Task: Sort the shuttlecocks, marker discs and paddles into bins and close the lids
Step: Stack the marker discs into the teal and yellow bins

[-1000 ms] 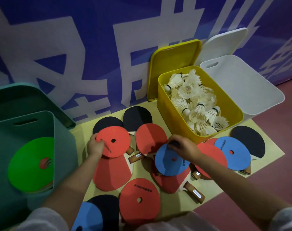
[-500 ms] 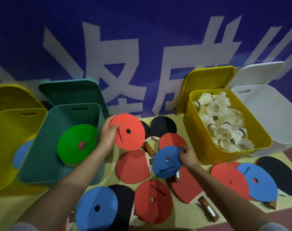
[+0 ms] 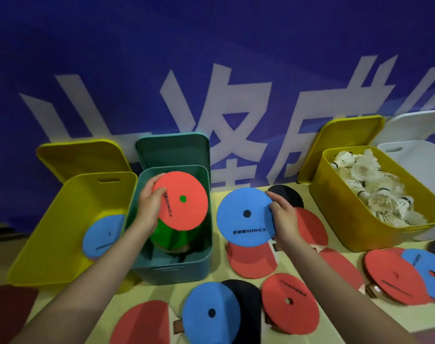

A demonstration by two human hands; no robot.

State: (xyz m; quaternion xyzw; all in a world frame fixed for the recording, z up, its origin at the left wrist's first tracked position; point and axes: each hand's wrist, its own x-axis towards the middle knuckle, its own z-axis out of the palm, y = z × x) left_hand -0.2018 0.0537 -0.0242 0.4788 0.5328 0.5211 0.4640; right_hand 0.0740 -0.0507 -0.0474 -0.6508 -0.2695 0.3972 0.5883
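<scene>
Over the green bin (image 3: 171, 266) — red disc (image 3: 184, 202), blue disc (image 3: 246, 217) marked "SONICE".

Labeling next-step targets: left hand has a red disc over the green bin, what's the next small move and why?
Probably lower and release the red marker disc into the green bin: the left hand holds it right over the opening, where a green disc already lies. The right hand holds a blue marker disc, likely next.
</scene>
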